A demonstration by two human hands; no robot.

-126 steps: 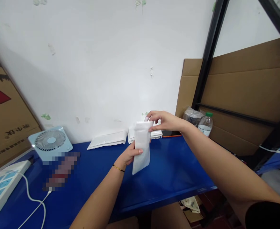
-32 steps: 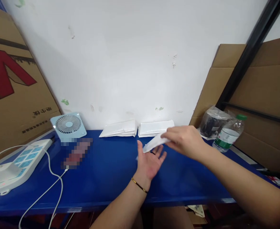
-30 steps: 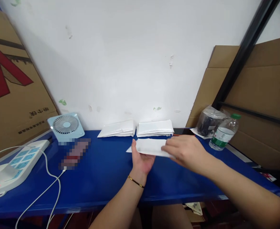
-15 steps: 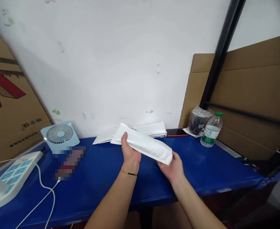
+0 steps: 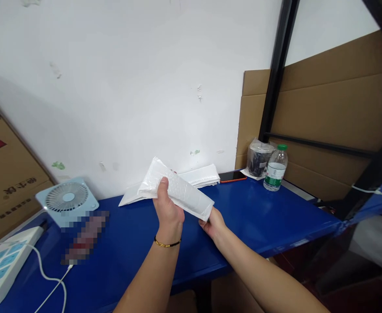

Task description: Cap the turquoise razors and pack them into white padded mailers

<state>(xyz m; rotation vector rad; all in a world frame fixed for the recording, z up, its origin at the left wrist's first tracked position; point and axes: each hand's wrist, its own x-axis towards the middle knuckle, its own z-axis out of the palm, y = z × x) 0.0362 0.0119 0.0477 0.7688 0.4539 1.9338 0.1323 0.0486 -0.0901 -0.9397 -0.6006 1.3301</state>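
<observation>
A white padded envelope [image 5: 181, 191] is held at a slant above the blue table [image 5: 119, 243]. My left hand [image 5: 168, 204] grips its left half, thumb on top and the other fingers mostly hidden underneath. At the lower right end of the envelope is my right hand [image 5: 214, 224], closed at its edge; part of its fingers is hidden behind or inside that end. More white padded envelopes [image 5: 204, 175] lie in a stack behind, against the wall. Another white envelope [image 5: 130, 195] lies flat to the left, partly covered by the held one.
A light blue fan [image 5: 67, 198], a blurred-out object [image 5: 85, 239] with a white cable and a power strip [image 5: 10, 256] are on the left. Rear right hold a phone [image 5: 232, 176], a plastic-wrapped dark cup [image 5: 257, 161] and a water bottle [image 5: 275, 169]. Cardboard [image 5: 324, 108] stands beyond a black post.
The view has turned somewhat to the right. The held envelope's left end is raised and tilted more, and my right hand has moved in closer against its lower right end.
</observation>
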